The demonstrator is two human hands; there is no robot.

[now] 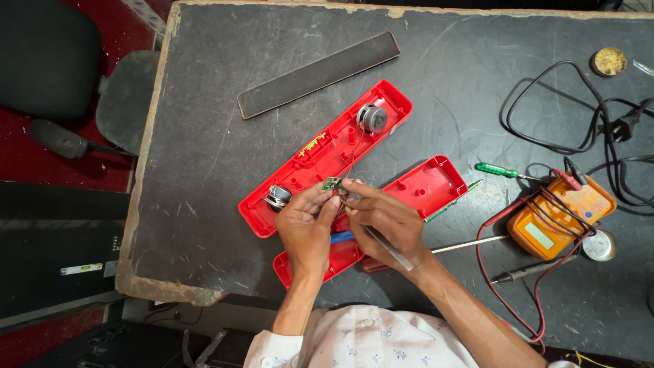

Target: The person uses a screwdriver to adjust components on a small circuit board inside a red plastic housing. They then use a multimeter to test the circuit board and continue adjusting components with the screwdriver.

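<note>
Nearest, the left hand (pixel 304 228) and right hand (pixel 385 218) meet, fingertips pinched together on a small green circuit board (pixel 332 183) held just above the near end of the opened red case. The case is already apart: the back shell (pixel 426 187) lies under the hands, and the speaker half (pixel 327 153) sits just beyond with both speakers (pixel 372 118) mounted. Its black grille strip (pixel 318 73) lies farther off; reassembly looks undone.
</note>
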